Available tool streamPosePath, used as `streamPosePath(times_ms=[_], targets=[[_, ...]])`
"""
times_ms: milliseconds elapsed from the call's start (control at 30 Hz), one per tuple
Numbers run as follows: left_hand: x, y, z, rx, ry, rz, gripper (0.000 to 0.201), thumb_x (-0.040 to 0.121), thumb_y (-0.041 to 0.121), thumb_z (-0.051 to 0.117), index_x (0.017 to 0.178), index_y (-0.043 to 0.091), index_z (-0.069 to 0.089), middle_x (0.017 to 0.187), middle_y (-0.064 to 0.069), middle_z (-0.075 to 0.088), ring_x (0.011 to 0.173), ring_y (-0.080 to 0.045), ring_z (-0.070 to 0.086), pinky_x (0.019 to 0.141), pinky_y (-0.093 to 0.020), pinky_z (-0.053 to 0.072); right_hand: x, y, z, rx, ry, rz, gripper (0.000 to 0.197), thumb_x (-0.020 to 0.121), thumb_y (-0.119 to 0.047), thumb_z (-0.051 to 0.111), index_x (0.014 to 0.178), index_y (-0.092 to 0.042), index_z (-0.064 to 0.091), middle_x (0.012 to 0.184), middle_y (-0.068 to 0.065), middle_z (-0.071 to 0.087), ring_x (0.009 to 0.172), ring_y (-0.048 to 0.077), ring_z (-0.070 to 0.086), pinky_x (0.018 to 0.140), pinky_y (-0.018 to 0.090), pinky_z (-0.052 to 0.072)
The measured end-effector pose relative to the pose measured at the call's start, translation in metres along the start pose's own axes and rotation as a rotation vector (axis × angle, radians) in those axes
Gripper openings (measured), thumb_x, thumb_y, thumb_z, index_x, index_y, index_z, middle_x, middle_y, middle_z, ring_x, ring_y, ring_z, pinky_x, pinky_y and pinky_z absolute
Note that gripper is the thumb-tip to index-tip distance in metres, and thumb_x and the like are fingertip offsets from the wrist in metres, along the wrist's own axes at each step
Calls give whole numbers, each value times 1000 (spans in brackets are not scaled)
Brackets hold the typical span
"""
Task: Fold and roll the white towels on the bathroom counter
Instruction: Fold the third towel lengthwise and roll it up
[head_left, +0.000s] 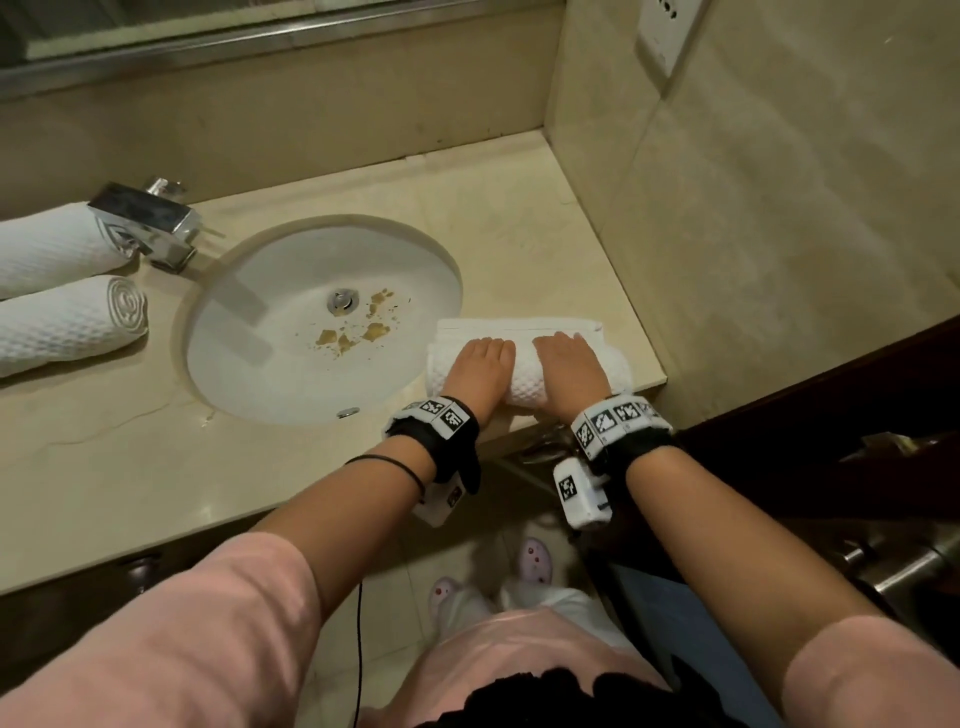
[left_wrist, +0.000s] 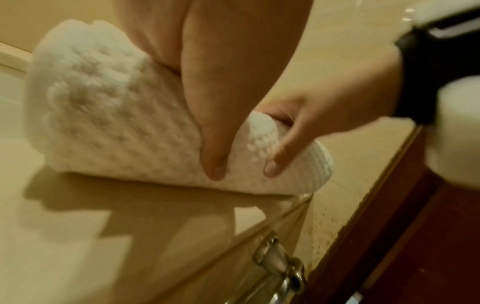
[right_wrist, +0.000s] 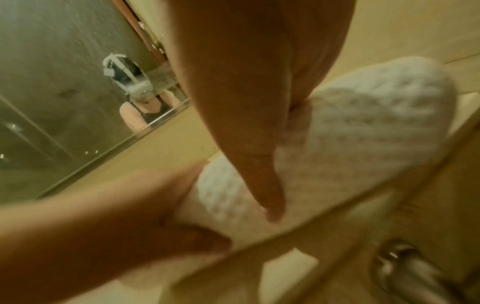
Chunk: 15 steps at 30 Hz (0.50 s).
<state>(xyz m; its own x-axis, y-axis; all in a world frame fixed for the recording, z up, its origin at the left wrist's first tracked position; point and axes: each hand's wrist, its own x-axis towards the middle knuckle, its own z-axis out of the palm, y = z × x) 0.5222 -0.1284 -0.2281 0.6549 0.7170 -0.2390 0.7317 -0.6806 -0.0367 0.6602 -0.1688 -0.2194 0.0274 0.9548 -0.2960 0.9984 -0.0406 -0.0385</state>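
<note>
While the white towel (head_left: 524, 382) is lying as a thick, partly rolled bundle at the front right corner of the bathroom counter (head_left: 519, 218), just right of the sink (head_left: 291, 364), a flat unrolled strip of it is showing beyond the fingers toward the wall. The left hand (head_left: 480, 366) and the right hand (head_left: 569, 364) are resting side by side on top of the roll, palms down, fingers draped over its far side and thumbs pressing into its near face, so both are gripping the bundle. In the sink, brownish stains are sitting near the drain. Two rolled towels (head_left: 57, 291) are lying well apart at the far left of the counter, beside the chrome faucet (head_left: 150, 223). A mirror (right_wrist: 64, 82) is running along the back wall.
</note>
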Motion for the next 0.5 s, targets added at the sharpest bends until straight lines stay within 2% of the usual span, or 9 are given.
streamPosePath(times_ms=[67,133,233,300,367,400,433,500], targets=[[8,-6,-3,-38,-76,32,43,90,12,51,131,3,41,131,-13,52,120,-28,49,103,-34,36,-14,-3,14,-43,79,19,94,76,-32,74,149,-8,19,154,10,24,145,27,17,121,40,5],[16,-12,-11,-79,-94,56,46,86,19,60,126,5,43,126,-13,54,115,-28,52,96,-34,39,-23,-7,24,-75,157,51,100,76,-28,75,151,-7,13,157,12,16,147,29,9,121,41,0],[23,-19,-20,-140,-156,68,55,80,29,70,123,5,45,123,-14,56,112,-30,54,93,-36,41,-18,-9,37,-36,302,94,88,71,-6,74,147,-6,30,152,15,32,143,30,26,120,42,13],[22,-19,-17,-132,-139,59,57,80,30,69,125,5,44,124,-14,55,114,-30,52,95,-36,39,-10,-9,35,12,344,84,77,74,6,66,144,-6,37,148,15,39,140,30,33,119,40,16],[12,-11,-9,-74,-61,23,57,87,26,60,134,3,37,133,-15,49,123,-29,45,106,-35,30,-2,-5,27,47,248,49,69,83,6,58,146,-8,34,151,13,34,142,28,28,120,37,12],[5,-4,-3,-53,1,-12,57,91,20,50,141,1,29,141,-17,41,131,-31,38,114,-37,22,2,-2,22,57,208,32,66,85,3,58,146,-10,34,152,11,34,142,26,28,120,36,13],[-3,4,3,-36,52,-51,57,94,14,36,146,-1,19,148,-20,31,138,-34,27,119,-41,13,8,2,17,57,178,19,66,85,-2,61,145,-12,35,151,9,36,141,25,31,119,34,15],[-20,20,11,-3,84,-92,64,87,9,11,149,-4,1,156,-23,9,145,-37,7,120,-45,1,20,8,9,41,104,-7,71,79,-14,74,142,-15,40,146,8,44,135,24,40,115,34,25]])
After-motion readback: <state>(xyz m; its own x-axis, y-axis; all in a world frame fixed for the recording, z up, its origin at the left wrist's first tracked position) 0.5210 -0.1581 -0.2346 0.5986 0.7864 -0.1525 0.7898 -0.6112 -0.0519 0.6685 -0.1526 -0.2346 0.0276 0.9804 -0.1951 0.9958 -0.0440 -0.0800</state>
